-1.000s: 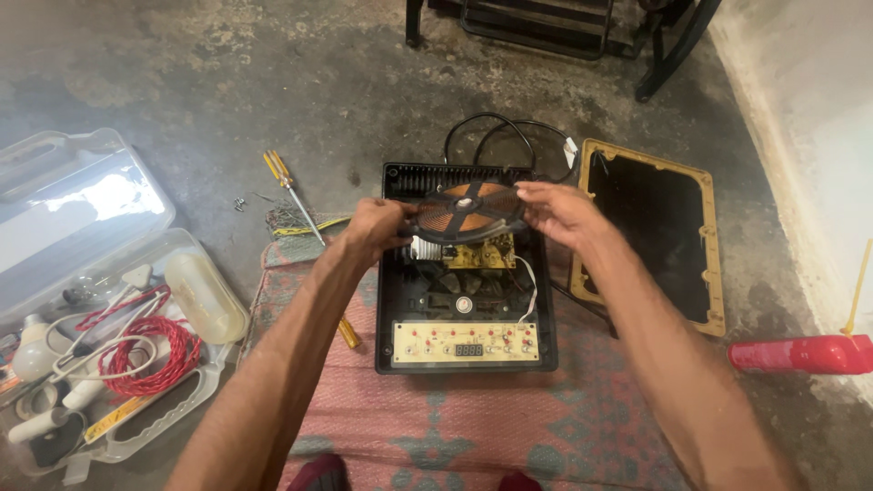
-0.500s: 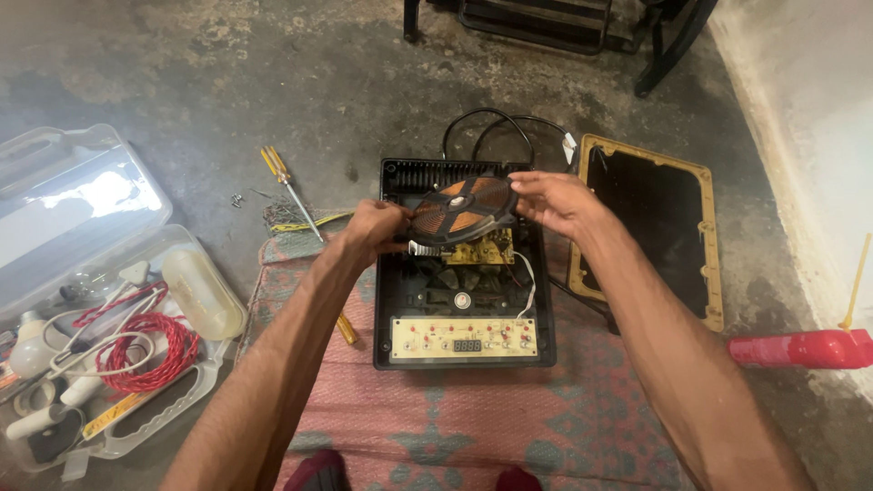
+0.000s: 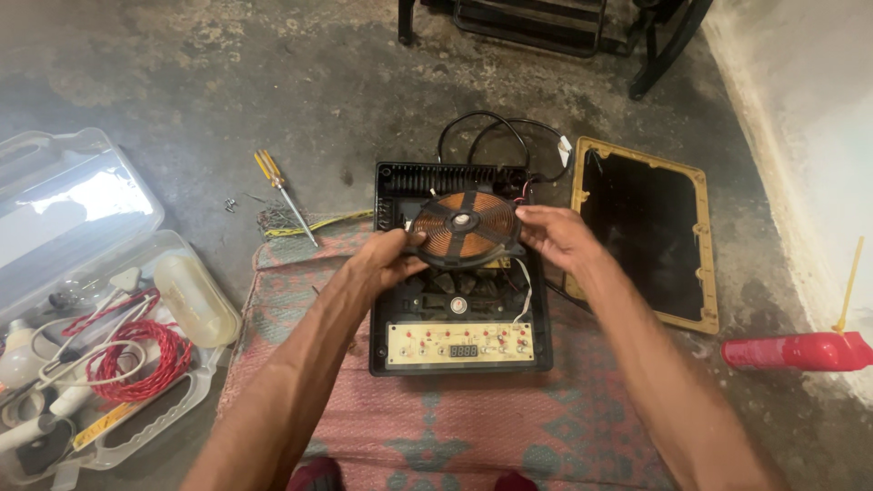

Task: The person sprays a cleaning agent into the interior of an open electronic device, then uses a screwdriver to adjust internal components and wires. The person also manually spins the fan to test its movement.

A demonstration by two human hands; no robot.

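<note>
An opened black induction cooker body [image 3: 538, 355] lies on a pink patterned mat [image 3: 473, 436]. Both hands hold its round copper coil disc [image 3: 464, 227] just above the rear half of the housing. My left hand [image 3: 389, 259] grips the disc's left rim. My right hand [image 3: 556, 235] holds the right rim. The coil's top faces up and sits nearly level. A cream control board [image 3: 459, 344] with red buttons fills the front of the housing. A fan and wiring show under the coil.
The cooker's black glass top with a gold frame [image 3: 647, 232] lies to the right. A yellow-handled screwdriver [image 3: 284, 195] and small screws rest at the left. An open clear plastic toolbox [image 3: 86, 309] holds red wire. A red object [image 3: 791, 350] lies by the wall.
The coil disc was tilted with its underside partly showing; it has been turned and lowered to lie nearly flat over the housing, both hands staying on its rim.
</note>
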